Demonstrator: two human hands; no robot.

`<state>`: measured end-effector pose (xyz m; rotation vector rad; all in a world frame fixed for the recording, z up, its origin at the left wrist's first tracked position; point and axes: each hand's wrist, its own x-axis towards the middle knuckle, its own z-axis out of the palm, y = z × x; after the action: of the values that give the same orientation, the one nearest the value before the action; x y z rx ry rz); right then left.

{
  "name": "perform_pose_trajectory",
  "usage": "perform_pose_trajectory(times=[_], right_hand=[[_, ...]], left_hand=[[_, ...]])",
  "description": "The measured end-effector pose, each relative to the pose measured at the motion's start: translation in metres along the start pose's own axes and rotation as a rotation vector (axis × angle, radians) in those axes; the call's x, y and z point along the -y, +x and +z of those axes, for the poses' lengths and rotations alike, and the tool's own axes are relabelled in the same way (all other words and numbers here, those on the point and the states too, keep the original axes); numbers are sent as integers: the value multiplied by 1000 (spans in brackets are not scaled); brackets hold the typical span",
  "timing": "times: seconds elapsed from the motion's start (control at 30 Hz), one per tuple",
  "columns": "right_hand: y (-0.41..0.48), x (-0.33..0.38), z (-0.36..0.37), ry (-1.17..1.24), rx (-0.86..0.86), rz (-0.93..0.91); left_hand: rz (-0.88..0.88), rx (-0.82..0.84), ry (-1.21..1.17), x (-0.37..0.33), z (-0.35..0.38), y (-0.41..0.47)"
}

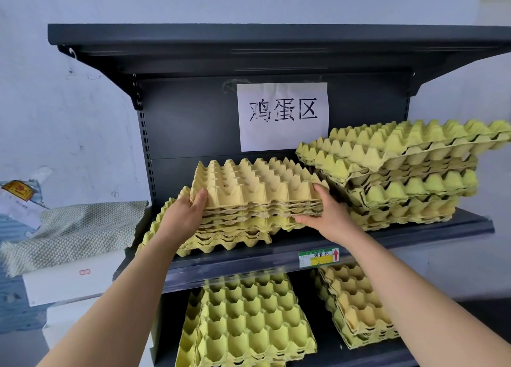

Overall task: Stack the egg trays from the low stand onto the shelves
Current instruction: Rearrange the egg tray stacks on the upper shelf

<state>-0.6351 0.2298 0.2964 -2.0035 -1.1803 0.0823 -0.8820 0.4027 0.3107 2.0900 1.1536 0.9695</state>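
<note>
A small stack of tan egg trays (257, 186) sits on top of a yellow tray pile (221, 236) on the left half of the dark shelf (414, 236). My left hand (188, 214) grips the stack's left front corner, fingers up along its side. My right hand (329, 211) holds the right front corner, thumb under the edge and fingers on top. A taller, uneven pile of yellow-green trays (409, 173) fills the right half of the same shelf. The low stand is out of view.
A paper sign (283, 116) hangs on the shelf's back panel under the top shelf (276, 38). Below, two more tray piles (249, 319) (356, 305) lie on the lower shelf. White boxes under a woven cloth (74, 231) stand to the left.
</note>
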Motion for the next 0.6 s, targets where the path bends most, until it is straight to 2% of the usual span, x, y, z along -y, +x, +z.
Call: perform_pose_trajectory(times=[0.07, 0.23, 0.6], right_hand=[[0, -3, 3, 55, -29, 8], [5, 1, 5, 166, -115, 10], [8, 33, -5, 248, -216, -74]], left_hand=[[-9, -13, 46, 0, 2, -1], [-25, -81, -45, -5, 4, -2], [90, -257, -478, -15, -20, 2]])
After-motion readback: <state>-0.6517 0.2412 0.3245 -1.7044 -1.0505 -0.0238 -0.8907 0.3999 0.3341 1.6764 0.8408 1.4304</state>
